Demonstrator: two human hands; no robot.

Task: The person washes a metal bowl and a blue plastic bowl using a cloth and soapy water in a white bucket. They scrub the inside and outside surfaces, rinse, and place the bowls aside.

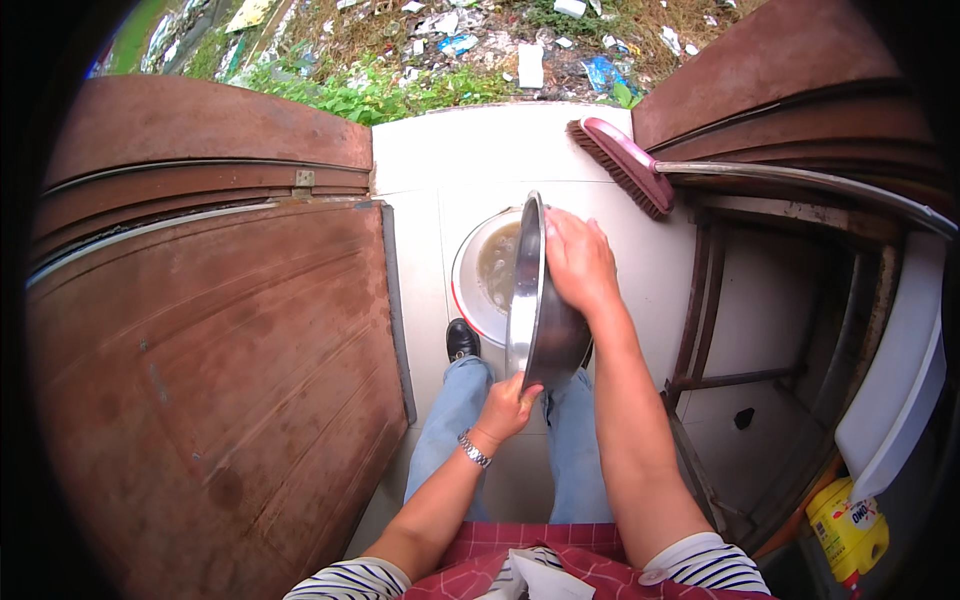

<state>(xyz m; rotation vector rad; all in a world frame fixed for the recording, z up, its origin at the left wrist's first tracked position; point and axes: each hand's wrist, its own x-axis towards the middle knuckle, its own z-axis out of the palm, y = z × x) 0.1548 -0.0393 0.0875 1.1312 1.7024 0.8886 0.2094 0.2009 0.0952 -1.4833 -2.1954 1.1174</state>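
A round stainless steel basin (555, 315) is tipped on its side above a white bucket (466, 279), its opening facing left. My left hand (510, 409) grips the basin's near rim, thumb on the edge. My right hand (579, 259) lies against the outside of the basin near its far end, fingers close together. In the bucket is cloudy, greyish-brown water (496, 262) with bubbles on it. The basin hides the bucket's right part, and the inside of the basin shows only as a narrow strip.
A pink floor brush (626, 165) with a long metal handle lies at the right of the doorway. Brown door panels (225, 337) stand at the left. A metal frame (697, 300) and a yellow OMO bottle (847, 525) are at the right. Litter and plants lie outside.
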